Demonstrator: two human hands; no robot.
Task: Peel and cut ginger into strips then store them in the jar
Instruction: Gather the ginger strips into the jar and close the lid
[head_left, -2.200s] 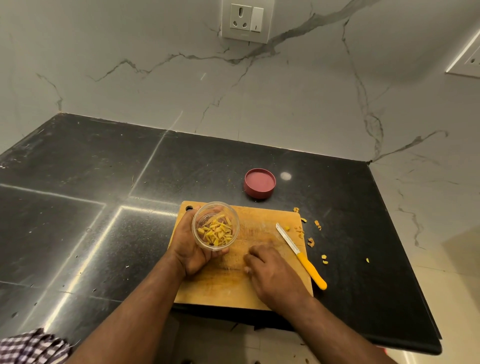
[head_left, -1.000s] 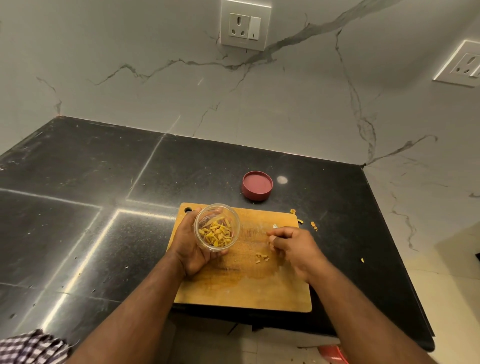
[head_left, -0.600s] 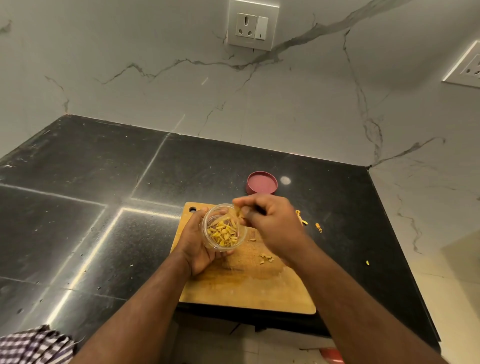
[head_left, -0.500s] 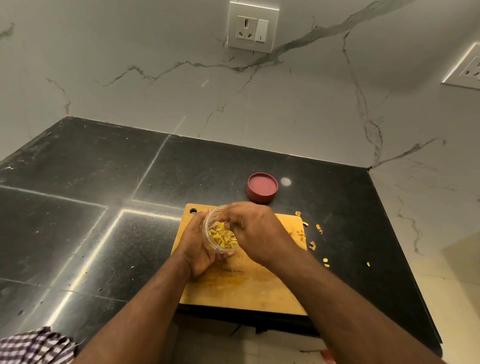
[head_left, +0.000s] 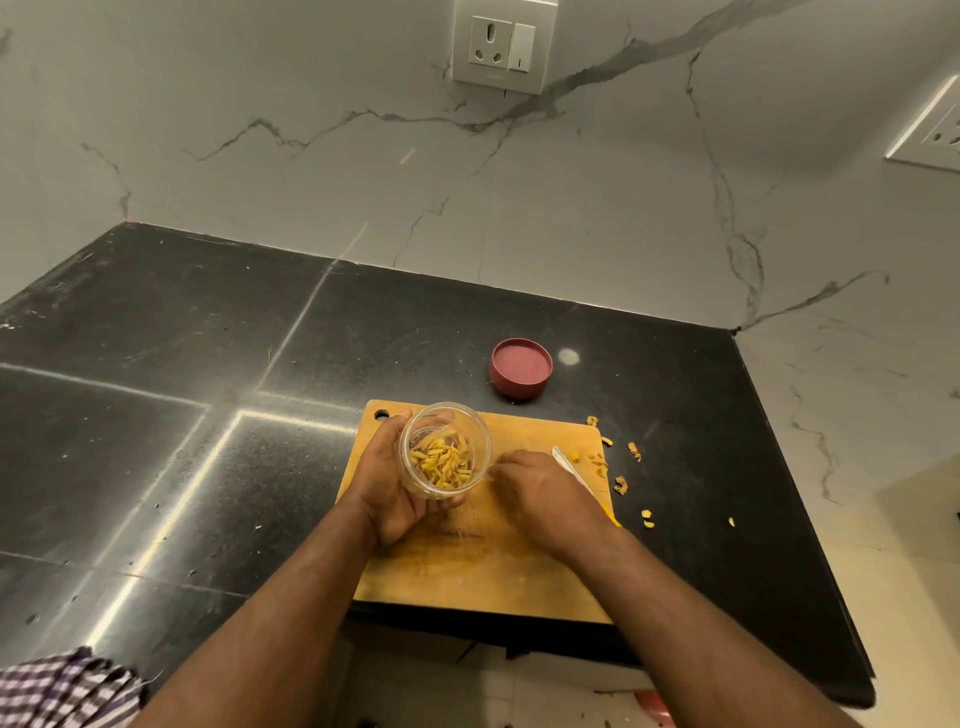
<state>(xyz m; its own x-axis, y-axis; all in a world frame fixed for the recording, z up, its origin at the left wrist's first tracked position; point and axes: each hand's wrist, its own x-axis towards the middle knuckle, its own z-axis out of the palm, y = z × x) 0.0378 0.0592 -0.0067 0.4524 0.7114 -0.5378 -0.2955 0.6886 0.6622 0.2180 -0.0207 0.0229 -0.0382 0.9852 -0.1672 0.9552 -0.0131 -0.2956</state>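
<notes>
My left hand grips a small clear jar tilted toward me over the wooden cutting board. Several yellow ginger strips lie inside the jar. My right hand rests on the board just right of the jar, fingers curled down onto the wood; what they hold is hidden. A knife with a yellow handle lies under that hand, only its blade tip and a bit of handle showing.
The jar's red lid lies upside down on the black counter behind the board. Ginger peel scraps are scattered right of the board. The counter's front edge runs just below the board; marble walls stand behind and to the right.
My right hand dropped ginger strips into the jar, then moved back down to the board right of the jar. The left hand kept hold of the jar.
</notes>
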